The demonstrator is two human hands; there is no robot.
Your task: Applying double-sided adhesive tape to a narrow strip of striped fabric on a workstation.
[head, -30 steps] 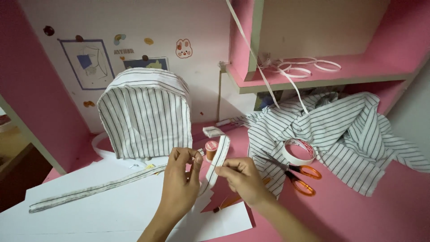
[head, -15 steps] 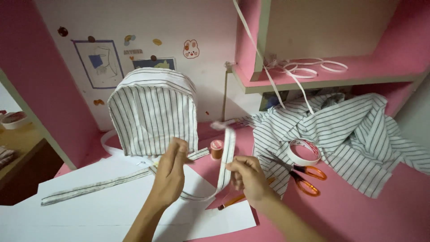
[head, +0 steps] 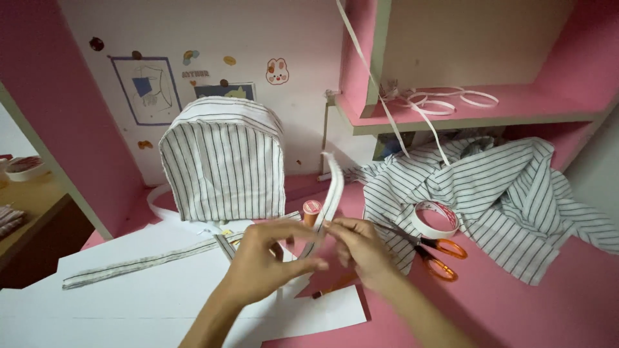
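My left hand and my right hand meet over the pink desk, both pinching a narrow striped fabric strip. The strip's free end curves upward above my fingers. Its lower end runs down between my hands over the white paper. A second long striped strip lies flat on that paper to the left. Behind my hands stands a small striped fabric backpack shape, upright against the wall. An orange thread spool stands just behind my fingers.
Orange-handled scissors and a roll of white tape lie right of my hands. A heap of striped cloth covers the right of the desk. White elastic band coils on the pink shelf and hangs down.
My hands have come closer together on the strip. The strip's upper end has swung up and now bends to the left. The camera has shifted slightly right.
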